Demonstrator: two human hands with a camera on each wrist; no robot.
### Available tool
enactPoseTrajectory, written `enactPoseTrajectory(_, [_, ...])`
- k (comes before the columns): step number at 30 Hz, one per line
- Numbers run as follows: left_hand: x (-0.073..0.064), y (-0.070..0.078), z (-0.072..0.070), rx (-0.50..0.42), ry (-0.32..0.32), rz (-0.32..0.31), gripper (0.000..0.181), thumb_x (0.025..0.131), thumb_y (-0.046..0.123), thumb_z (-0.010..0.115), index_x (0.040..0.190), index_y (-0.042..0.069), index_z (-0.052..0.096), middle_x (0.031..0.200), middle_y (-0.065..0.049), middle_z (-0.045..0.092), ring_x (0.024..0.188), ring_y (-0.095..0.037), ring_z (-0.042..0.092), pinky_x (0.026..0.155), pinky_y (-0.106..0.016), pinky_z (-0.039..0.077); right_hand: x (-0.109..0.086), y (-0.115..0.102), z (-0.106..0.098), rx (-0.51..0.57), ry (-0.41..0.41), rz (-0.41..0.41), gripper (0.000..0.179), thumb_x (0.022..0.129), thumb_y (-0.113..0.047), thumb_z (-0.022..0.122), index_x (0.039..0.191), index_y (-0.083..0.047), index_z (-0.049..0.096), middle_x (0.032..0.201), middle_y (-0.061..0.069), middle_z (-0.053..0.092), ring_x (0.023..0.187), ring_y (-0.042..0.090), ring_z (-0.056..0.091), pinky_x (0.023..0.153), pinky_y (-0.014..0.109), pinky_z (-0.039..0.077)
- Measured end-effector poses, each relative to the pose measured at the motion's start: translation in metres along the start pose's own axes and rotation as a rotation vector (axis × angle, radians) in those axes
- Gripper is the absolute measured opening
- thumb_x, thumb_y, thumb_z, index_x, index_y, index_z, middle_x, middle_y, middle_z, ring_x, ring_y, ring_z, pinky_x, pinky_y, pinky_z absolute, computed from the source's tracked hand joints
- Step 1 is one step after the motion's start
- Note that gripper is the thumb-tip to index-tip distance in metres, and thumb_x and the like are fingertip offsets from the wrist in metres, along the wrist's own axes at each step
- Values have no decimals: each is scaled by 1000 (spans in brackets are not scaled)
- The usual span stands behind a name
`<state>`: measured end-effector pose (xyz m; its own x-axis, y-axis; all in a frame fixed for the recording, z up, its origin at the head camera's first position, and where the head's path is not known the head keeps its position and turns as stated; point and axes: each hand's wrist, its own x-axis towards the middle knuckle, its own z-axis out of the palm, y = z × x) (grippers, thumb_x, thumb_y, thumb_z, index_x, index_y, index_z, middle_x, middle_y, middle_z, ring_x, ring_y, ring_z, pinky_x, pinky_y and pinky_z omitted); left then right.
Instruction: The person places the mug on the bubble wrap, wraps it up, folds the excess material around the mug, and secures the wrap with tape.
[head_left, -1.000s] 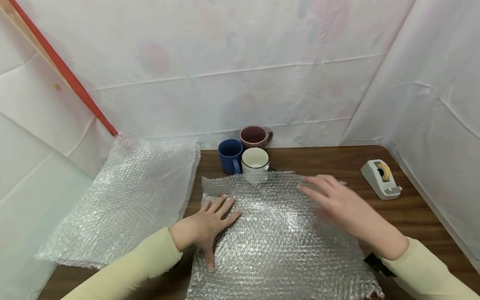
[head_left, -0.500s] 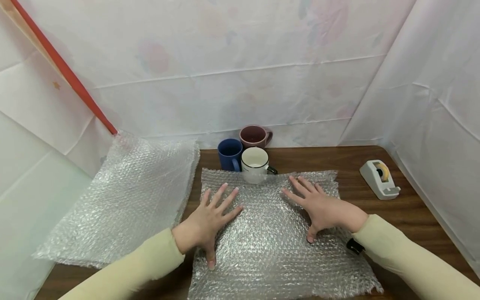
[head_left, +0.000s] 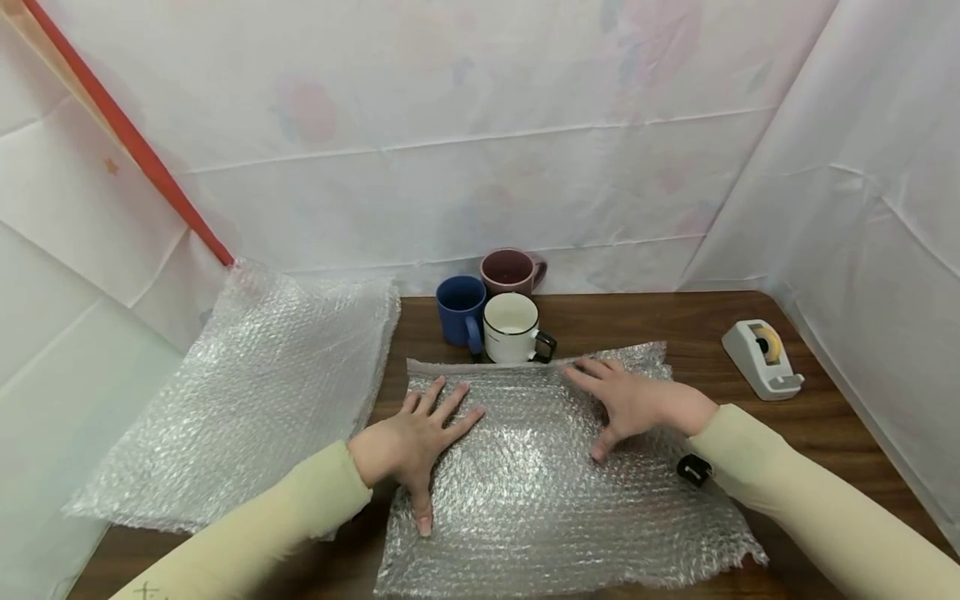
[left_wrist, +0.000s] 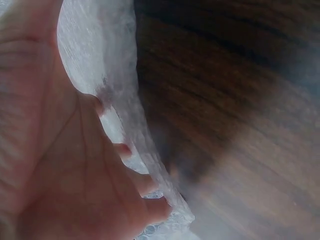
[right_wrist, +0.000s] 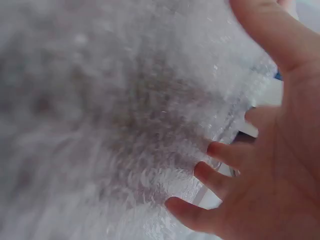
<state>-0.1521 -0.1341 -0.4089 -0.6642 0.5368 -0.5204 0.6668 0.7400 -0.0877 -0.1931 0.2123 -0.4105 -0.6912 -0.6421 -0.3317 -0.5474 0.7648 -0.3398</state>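
A sheet of clear bubble wrap (head_left: 517, 492) lies spread over the front middle of the wooden table. Near its left edge my left hand (head_left: 412, 450) rests on it with fingers spread; in the left wrist view the fingertips of that hand (left_wrist: 75, 165) meet the wrap's edge beside bare wood. My right hand (head_left: 630, 404) touches the sheet at its upper right, fingers apart and thumb toward me. The far edge of the wrap runs right in front of a white mug (head_left: 512, 333) with a black rim and handle. Nothing is gripped by either hand.
Behind the white mug stand a blue mug (head_left: 460, 308) and a dark pink mug (head_left: 510, 271). More bubble wrap (head_left: 277, 383) lies at the left. A white tape dispenser (head_left: 763, 358) sits at the right. Pale floral cloth (head_left: 480, 167) hangs behind the table.
My right hand has come down onto the sheet and moved left. The wrap's far edge has drawn toward me, uncovering the white mug's lower part. My left hand stays nearly in place.
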Motion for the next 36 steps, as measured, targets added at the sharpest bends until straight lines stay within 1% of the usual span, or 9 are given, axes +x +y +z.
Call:
enactPoseTrajectory(4, [4,0,-1,22,-15,-14,163,31,83,80,160,32,-7,165,-9,-17,149,-42,-9,116,-62,12,15,3,-12,31,81,20,105,87,-60,68,161,-11,11,154,28,29,138,54,26,105,68,30])
enactPoseTrajectory(7, [4,1,-2,31,-25,-34,164,31,83,80,160,33,-7,165,-8,-16,149,-41,-9,116,-62,12,28,2,-23,65,104,43,91,95,-52,63,160,-7,17,144,28,45,131,49,41,104,63,36])
enactPoseTrajectory(12, [0,2,-4,51,-38,-63,163,31,83,80,160,34,-7,166,-8,-14,149,-40,-8,116,-60,13,45,0,-38,108,117,41,62,100,-39,59,148,-1,45,125,18,62,114,33,60,95,52,48])
enactPoseTrajectory(17, [-1,4,-5,49,-36,-74,163,30,82,81,160,34,-4,166,-8,-10,150,-40,-7,117,-60,14,58,0,-39,181,222,6,31,102,-31,59,119,-8,68,97,5,64,80,20,58,71,40,47])
enactPoseTrajectory(20, [-1,5,-5,56,-40,-83,162,30,82,81,160,35,-3,166,-7,-9,150,-40,-6,117,-59,15,64,-4,-35,373,226,19,29,103,-33,57,113,-8,68,87,9,64,69,22,54,61,35,42])
enactPoseTrajectory(22, [0,6,-5,60,-40,-83,162,30,82,80,160,34,-3,166,-7,-9,150,-41,-6,117,-58,15,67,-7,-33,529,208,47,33,104,-35,54,115,-6,66,90,13,66,70,24,57,60,35,44])
enactPoseTrajectory(28, [3,7,-3,57,-28,-72,161,30,82,80,161,35,-1,166,-9,-7,149,-42,-4,117,-55,17,70,-16,-31,943,173,151,43,108,-36,44,112,3,62,105,18,63,84,25,62,77,44,56])
enactPoseTrajectory(32, [5,7,-5,58,-17,-68,160,31,82,80,161,35,0,166,-9,-4,150,-41,-1,118,-53,18,68,-19,-34,1017,176,206,42,109,-33,42,112,6,59,102,15,62,88,24,63,86,44,55])
enactPoseTrajectory(36, [5,9,-7,85,-14,-68,159,31,83,79,161,35,0,166,-9,-2,150,-41,0,118,-53,18,64,-21,-35,1019,238,195,38,109,-26,42,110,8,57,104,16,63,94,30,63,90,45,53])
